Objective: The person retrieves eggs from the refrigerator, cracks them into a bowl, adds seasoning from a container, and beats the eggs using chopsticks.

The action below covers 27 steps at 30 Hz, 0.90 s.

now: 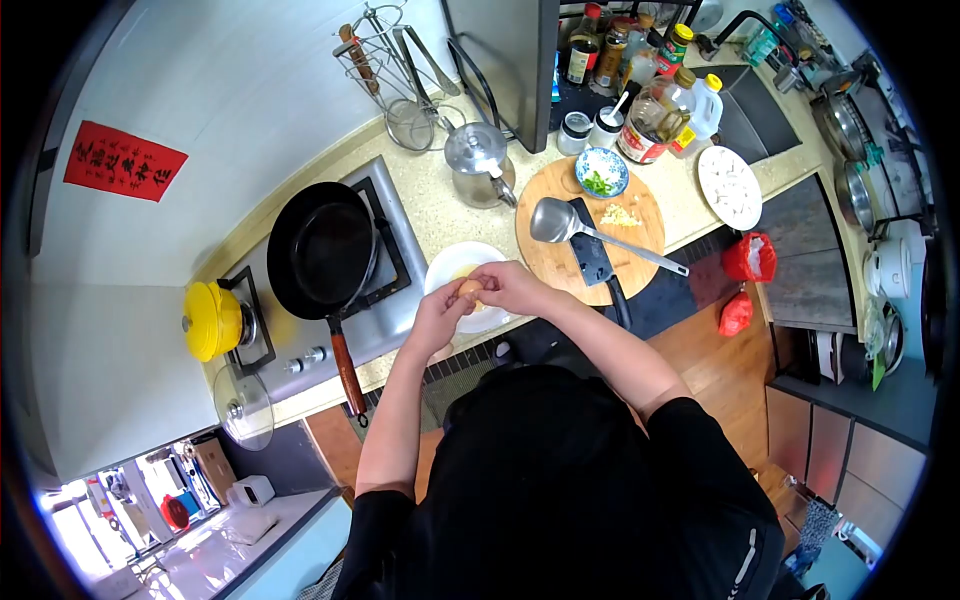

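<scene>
A smooth, rounded, tan egg (471, 288) was held between the two hands, pinched by the fingertips of the left hand (438, 318) on one side and the right hand (508, 288) on the other; the fingers hid much of it, so whether its shell was cracked could not be told. The hands met narrowly, thumbs close together, above a round, glossy white dish (440, 268) with a patch of yellow inside. The dish stood on a pale, speckled, stone-like table (442, 222). Just to its right lay a round wooden board (540, 190) with a smooth grain, bearing a metal spatula (553, 220) laid across a dark, flat-bladed cleaver (592, 262), a small heap of pale chopped bits (622, 216), and a blue-and-white patterned bowl (601, 158) with chopped greens. Beyond the dish stood a shiny, cylindrical metal kettle (478, 165). To the left, a deep black pan (322, 250) with a brown wooden handle sat on a brushed-metal stove (385, 335), near a glossy yellow pot (210, 322). Farther right, an oval white plate (730, 187) held white pieces near the table's edge.
</scene>
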Motion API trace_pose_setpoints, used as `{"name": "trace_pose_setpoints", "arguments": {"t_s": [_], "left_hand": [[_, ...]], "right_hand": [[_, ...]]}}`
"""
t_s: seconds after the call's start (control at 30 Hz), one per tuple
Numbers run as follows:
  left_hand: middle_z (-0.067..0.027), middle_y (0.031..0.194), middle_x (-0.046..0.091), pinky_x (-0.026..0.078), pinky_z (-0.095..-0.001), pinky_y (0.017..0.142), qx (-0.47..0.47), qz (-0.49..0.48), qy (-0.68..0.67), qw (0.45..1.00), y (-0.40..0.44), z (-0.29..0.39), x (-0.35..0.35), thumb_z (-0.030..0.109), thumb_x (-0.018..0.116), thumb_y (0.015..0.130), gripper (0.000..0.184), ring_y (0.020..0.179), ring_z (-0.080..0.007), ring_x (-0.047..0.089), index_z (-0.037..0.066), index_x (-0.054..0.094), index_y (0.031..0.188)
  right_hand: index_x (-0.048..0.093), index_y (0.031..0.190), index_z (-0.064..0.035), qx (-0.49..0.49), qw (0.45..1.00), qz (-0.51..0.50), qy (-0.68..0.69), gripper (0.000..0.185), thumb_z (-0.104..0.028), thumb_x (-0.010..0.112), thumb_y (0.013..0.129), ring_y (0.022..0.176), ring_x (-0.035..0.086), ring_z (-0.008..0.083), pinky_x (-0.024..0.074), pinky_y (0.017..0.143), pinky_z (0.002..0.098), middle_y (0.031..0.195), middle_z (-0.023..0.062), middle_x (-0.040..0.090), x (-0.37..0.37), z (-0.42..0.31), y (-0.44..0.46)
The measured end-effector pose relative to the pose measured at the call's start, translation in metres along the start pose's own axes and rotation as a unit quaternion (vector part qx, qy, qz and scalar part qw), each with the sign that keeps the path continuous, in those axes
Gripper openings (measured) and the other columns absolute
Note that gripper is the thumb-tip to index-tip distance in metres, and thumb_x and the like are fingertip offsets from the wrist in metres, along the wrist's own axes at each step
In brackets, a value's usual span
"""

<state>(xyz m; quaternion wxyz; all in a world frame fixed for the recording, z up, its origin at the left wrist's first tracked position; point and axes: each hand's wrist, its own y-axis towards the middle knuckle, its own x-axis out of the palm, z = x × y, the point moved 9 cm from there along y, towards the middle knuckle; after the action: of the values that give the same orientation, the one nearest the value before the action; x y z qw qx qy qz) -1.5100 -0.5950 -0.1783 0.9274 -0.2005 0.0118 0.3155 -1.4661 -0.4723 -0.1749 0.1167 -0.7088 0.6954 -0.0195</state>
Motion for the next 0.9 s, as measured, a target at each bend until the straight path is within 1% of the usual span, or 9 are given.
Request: {"name": "trace_pose_setpoints", "arguments": {"t_s": [0.2,0.27,0.37,0.47,0.57,0.6,0.77,0.87,0.9], "left_hand": [[-0.0091,0.092,0.069,0.052,-0.0281,0.078,0.022,0.009,0.143,0.989,-0.001,0.009,0.001,0.015,0.056,0.099,0.035,0.083,-0.0132,0.065,-0.001,0.056,0.13],[-0.011,0.09,0.069,0.052,-0.0292,0.077,0.034,0.006,0.189,0.981,0.0,0.01,0.002,0.016,0.057,0.098,0.034,0.082,-0.0145,0.065,0.0,0.057,0.128],[-0.0156,0.093,0.069,0.052,-0.0322,0.077,0.037,0.009,0.21,0.977,0.002,0.004,0.001,0.016,0.059,0.095,0.032,0.083,-0.0211,0.067,0.002,0.059,0.124],[-0.0203,0.096,0.067,0.052,-0.0371,0.078,0.093,0.028,0.271,0.958,0.0,0.017,0.005,0.014,0.06,0.092,0.033,0.089,-0.0315,0.067,0.003,0.059,0.123],[-0.025,0.101,0.064,0.05,-0.0446,0.081,0.101,0.016,0.301,0.948,-0.001,0.03,0.011,0.012,0.059,0.089,0.033,0.096,-0.0425,0.061,-0.002,0.057,0.119],[-0.0248,0.102,0.064,0.05,-0.045,0.082,0.112,0.021,0.308,0.944,0.0,0.029,0.011,0.011,0.059,0.089,0.034,0.096,-0.0426,0.061,-0.002,0.057,0.12],[-0.0234,0.106,0.062,0.052,-0.0452,0.081,0.136,0.056,0.385,0.911,-0.002,0.024,0.011,0.01,0.059,0.086,0.039,0.094,-0.0412,0.063,-0.004,0.054,0.122],[-0.0218,0.103,0.063,0.054,-0.0452,0.076,0.088,0.078,0.482,0.868,0.001,0.016,-0.006,0.011,0.058,0.088,0.036,0.089,-0.04,0.064,-0.001,0.056,0.122],[-0.0211,0.102,0.063,0.054,-0.0452,0.075,0.095,0.087,0.5,0.856,-0.002,0.021,-0.008,0.01,0.058,0.088,0.034,0.088,-0.0393,0.064,-0.001,0.056,0.12]], "right_hand": [[0.066,0.109,0.0014,0.013,1.0,0.004,-0.027,0.029,-0.008,0.07,0.082,0.073,0.063,0.0134,0.051,0.068,0.0277,0.081,0.0082,0.067,0.002,0.001,0.002],[0.067,0.106,0.0008,0.007,0.997,0.008,-0.075,0.027,-0.009,0.07,0.081,0.072,0.063,0.0141,0.0509,0.067,0.0285,0.078,0.0086,0.067,0.003,0.004,0.006],[0.067,0.097,-0.0006,-0.011,0.994,0.008,-0.109,0.022,-0.012,0.069,0.078,0.07,0.064,0.0193,0.0509,0.065,0.0315,0.076,0.0112,0.066,0.006,0.007,0.008],[0.066,0.088,-0.0015,-0.045,0.985,0.024,-0.164,0.018,-0.014,0.069,0.075,0.069,0.064,0.028,0.0512,0.065,0.0361,0.076,0.015,0.066,0.006,-0.001,0.008],[0.064,0.081,-0.0019,-0.083,0.975,0.045,-0.2,0.016,-0.016,0.067,0.073,0.073,0.063,0.0357,0.051,0.066,0.041,0.077,0.0182,0.065,0.007,-0.01,0.008],[0.063,0.08,-0.002,-0.095,0.972,0.051,-0.207,0.016,-0.016,0.067,0.073,0.075,0.063,0.038,0.0508,0.067,0.0427,0.078,0.0192,0.064,0.006,-0.014,0.007],[0.063,0.082,-0.0024,-0.136,0.946,0.053,-0.289,0.013,-0.013,0.064,0.075,0.078,0.064,0.0364,0.0515,0.069,0.0452,0.079,0.017,0.063,0.008,-0.013,0.006],[0.063,0.086,-0.0023,-0.136,0.917,0.061,-0.37,0.013,-0.012,0.063,0.077,0.079,0.065,0.0348,0.0529,0.07,0.0441,0.082,0.0153,0.063,0.004,-0.013,0.005],[0.063,0.087,-0.0022,-0.132,0.905,0.063,-0.4,0.014,-0.012,0.063,0.077,0.08,0.065,0.0342,0.0534,0.07,0.0435,0.083,0.0147,0.063,0.002,-0.02,0.003]]}}
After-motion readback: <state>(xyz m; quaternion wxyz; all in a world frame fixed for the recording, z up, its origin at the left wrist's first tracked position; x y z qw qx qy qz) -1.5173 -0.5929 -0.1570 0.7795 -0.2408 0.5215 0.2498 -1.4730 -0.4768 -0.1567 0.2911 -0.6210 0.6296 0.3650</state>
